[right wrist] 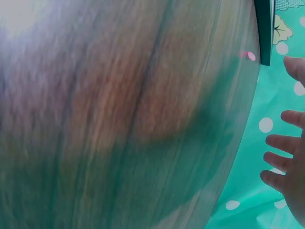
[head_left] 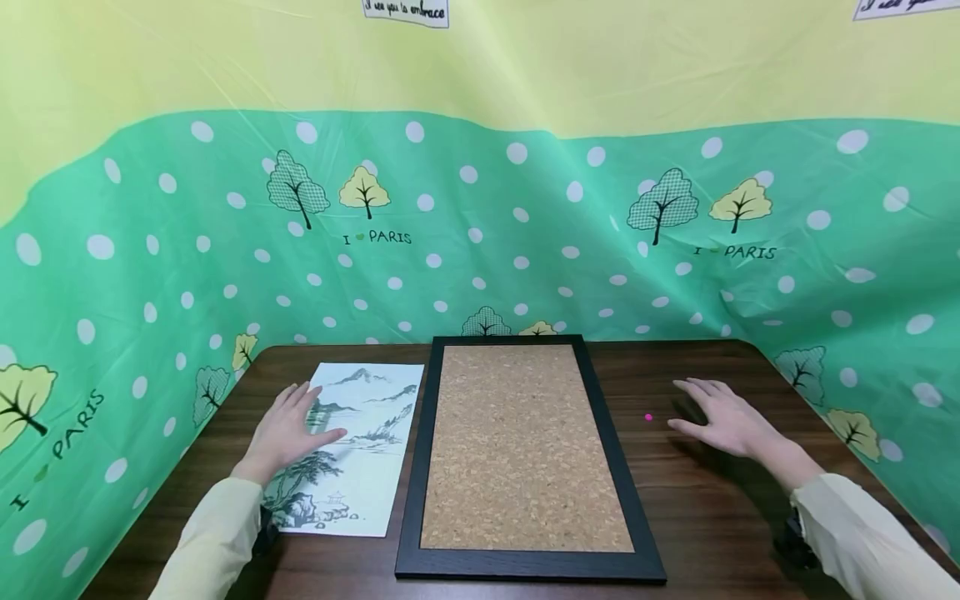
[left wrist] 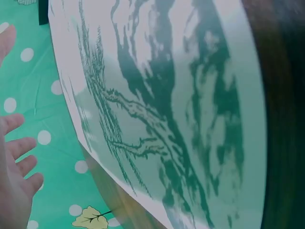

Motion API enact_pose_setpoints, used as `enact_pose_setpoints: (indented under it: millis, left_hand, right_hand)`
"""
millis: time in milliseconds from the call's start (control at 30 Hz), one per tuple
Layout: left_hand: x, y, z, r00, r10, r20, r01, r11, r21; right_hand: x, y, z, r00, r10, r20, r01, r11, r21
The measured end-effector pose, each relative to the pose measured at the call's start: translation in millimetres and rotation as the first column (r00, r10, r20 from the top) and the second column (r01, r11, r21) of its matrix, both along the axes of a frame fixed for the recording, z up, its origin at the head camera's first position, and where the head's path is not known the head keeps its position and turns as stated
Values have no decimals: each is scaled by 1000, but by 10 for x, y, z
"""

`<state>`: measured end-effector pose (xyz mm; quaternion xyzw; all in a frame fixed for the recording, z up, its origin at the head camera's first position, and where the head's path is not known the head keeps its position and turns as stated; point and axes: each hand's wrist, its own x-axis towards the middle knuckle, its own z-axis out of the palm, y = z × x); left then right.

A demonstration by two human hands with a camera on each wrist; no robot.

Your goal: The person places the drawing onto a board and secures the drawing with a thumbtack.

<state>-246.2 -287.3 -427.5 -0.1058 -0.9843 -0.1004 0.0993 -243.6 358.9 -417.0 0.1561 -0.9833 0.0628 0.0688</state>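
A black-framed cork board (head_left: 525, 450) lies on the dark wooden table between the two hands. To its left is a sheet with an ink landscape of mountains and trees (head_left: 375, 492); the same sheet (left wrist: 143, 71) fills much of the left wrist view. My left hand (head_left: 285, 429), fingers spread and holding nothing, is over the sheet's left edge. On the right, my right hand (head_left: 723, 417) is above the table with its fingers extended and nothing in them. Just left of its fingertips sits a small bright pink push pin (head_left: 648, 417), also visible in the right wrist view (right wrist: 250, 56).
The brown wooden table (head_left: 705, 517) has rounded far corners. A green and yellow curtain (head_left: 525, 217) with white dots and printed trees hangs behind it and along both sides. The board's far edge reaches the table's back edge.
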Motion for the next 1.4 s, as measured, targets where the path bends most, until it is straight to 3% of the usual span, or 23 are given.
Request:
enact_pose_setpoints:
  millis: [267,500,833,1100,1400]
  left_hand:
    - [31,-65,46,997,58,60,-64,994,93]
    - [84,-172,89,987,85,137,-109,977,183]
    - [129,-307,115,940,126,317,-220,935,280]
    - [139,-389,75,926,145,347,-253,923,290]
    - [94,-440,-10,889,204,409,-340,893,294]
  right_hand:
    - [16,-71,-12,998,-17,67,27,988,-153]
    - [-3,-145,-35,995,20,93,7,961,-277]
    - [-53,-199,-93,991,43,123,7,925,-379]
    - [-82,-250,-137,983,53,173,32,891,-452]
    - [-123,-270,-189,976,68,207,45,866,-497]
